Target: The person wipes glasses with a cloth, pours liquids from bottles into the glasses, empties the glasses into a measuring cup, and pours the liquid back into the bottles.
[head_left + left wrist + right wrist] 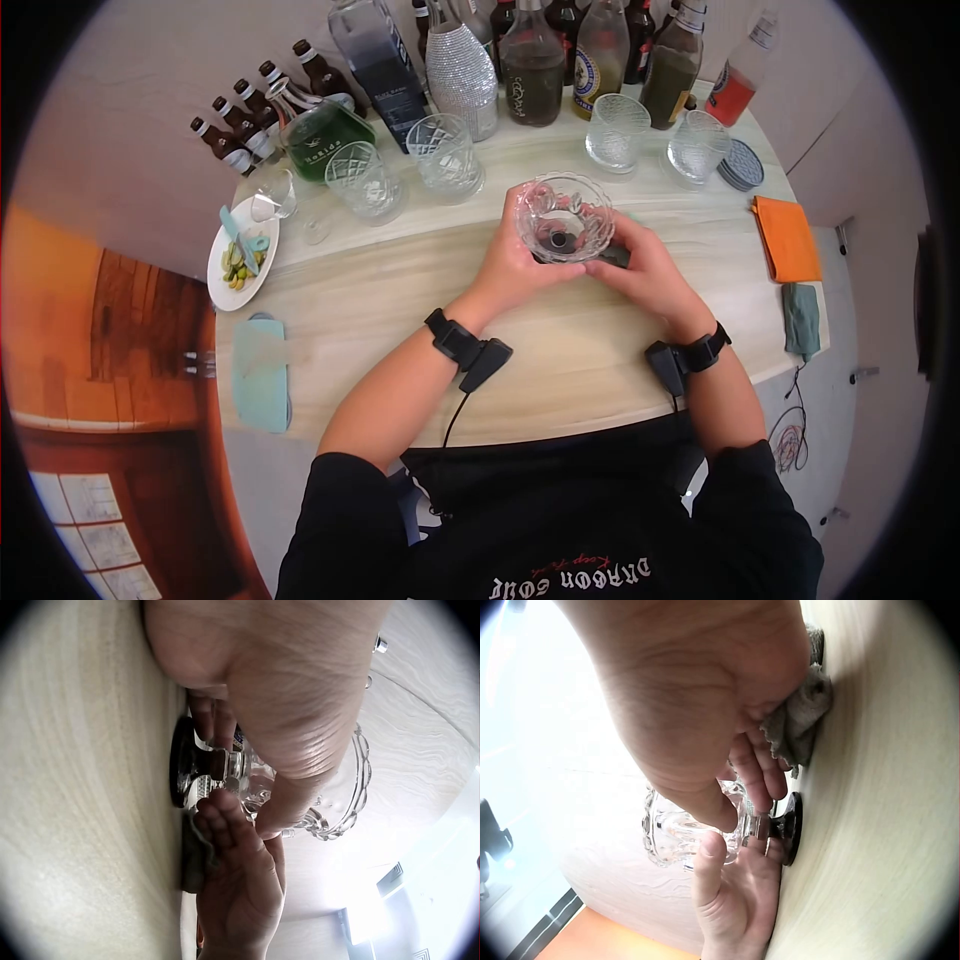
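Observation:
A clear footed glass dessert bowl (565, 215) with a scalloped rim is upright in front of me, between both hands. Its dark round foot (181, 761) is right at the tabletop. My left hand (513, 252) curves round the bowl's left side, the thumb along the near side. From the right, my right hand (648, 272) holds it too, with fingers near the stem and the thumb on the bowl. A crumpled grey cloth (802, 720) sits under the right hand, beside the glass. Part of the cloth is hidden by that hand.
Cut-glass tumblers (447, 160) and ribbed tumblers (617, 137) stand beyond the hands, before a row of bottles (533, 70). At left are a white plate (222, 290) of cut fruit with tongs and a pale blue board (260, 375). Orange (788, 240) and green cloths (801, 320) lie right.

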Available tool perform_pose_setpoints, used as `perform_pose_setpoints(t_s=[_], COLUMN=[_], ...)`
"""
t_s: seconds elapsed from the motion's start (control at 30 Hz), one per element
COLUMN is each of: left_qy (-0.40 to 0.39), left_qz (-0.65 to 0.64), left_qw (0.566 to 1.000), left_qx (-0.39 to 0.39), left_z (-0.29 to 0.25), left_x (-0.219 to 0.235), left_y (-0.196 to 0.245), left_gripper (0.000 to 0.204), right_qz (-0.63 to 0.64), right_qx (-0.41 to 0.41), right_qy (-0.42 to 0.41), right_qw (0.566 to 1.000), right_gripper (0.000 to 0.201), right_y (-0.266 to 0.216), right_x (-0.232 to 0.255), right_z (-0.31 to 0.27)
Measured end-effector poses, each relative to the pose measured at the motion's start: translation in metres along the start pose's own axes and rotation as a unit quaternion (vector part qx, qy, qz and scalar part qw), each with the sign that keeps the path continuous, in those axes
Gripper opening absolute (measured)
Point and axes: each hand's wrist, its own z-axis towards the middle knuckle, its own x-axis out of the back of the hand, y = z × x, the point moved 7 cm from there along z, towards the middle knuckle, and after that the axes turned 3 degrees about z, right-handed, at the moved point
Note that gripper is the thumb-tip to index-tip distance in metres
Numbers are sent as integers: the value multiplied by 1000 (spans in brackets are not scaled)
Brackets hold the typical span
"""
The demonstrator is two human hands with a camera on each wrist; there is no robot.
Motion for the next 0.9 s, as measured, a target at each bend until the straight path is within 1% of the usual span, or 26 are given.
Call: perform_pose_setpoints(t_s=[0.13, 0.3, 0.43, 0.6, 0.73, 0.9], left_qy=[0, 0, -4, -7, -13, -12], left_qz=[17, 18, 21, 34, 30, 33], left_qw=[1000, 1000, 1000, 999, 999, 999], left_qx=[-10, -1, 1, 8, 24, 26], left_z=[-1, -1, -1, -1, -2, -2], left_x=[1, 2, 2, 3, 2, 2], left_y=[0, -2, -3, -6, -5, -7], left_gripper=[97, 98, 99, 99, 99, 98], right_qz=[-8, -14, -20, -26, -18, -38], right_qx=[-3, 32, 17, 32, 32, 34], right_qy=[3, 5, 3, 4, 7, 8], right_qw=[1000, 999, 1000, 999, 999, 999], right_gripper=[57, 57, 56, 55, 55, 54], right_y=[3, 3, 2, 0, 2, 0], right_x=[1, 2, 2, 1, 2, 3], right_z=[0, 1, 0, 0, 0, 0])
